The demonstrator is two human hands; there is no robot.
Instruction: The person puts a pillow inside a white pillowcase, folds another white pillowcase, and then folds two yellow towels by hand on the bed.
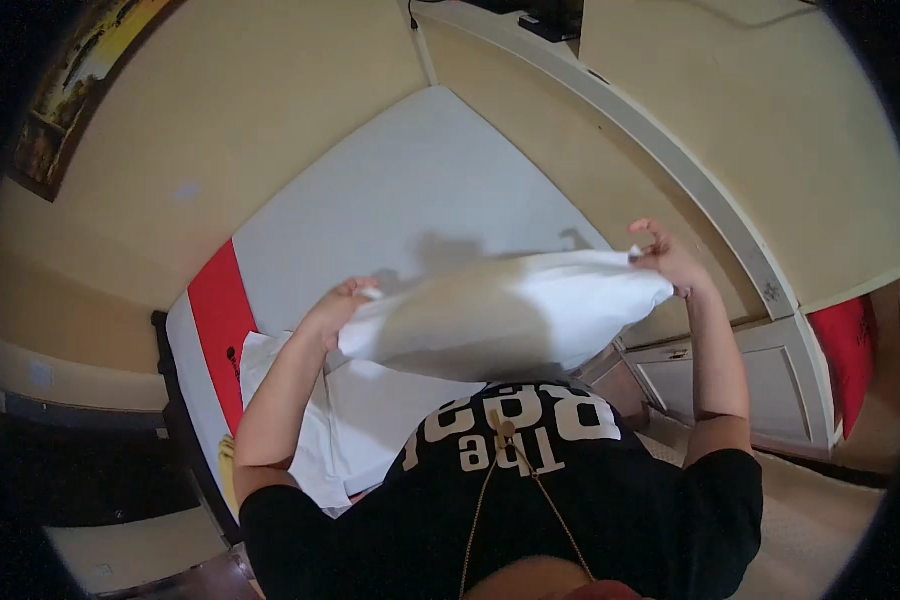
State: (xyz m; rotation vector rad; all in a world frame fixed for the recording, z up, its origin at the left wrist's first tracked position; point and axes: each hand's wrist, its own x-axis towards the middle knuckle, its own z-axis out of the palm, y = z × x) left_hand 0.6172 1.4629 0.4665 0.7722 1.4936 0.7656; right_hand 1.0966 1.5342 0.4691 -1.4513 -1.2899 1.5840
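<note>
I hold a plump white pillow [515, 310] up in front of my chest, over the near edge of a bed. My left hand [338, 305] grips its left corner and my right hand [665, 258] pinches its right corner. Below it lies the white mattress [420, 190] with a red band [220, 320] along the left side. Folded white linen [370, 420] rests on the bed under the pillow, by my left forearm.
A beige wall runs behind the bed, with a framed picture [70, 90] at upper left. White trim and a cupboard panel [740, 380] stand at the right, with a red object [850, 345] beyond. The dark bed frame [185, 440] edges the left side.
</note>
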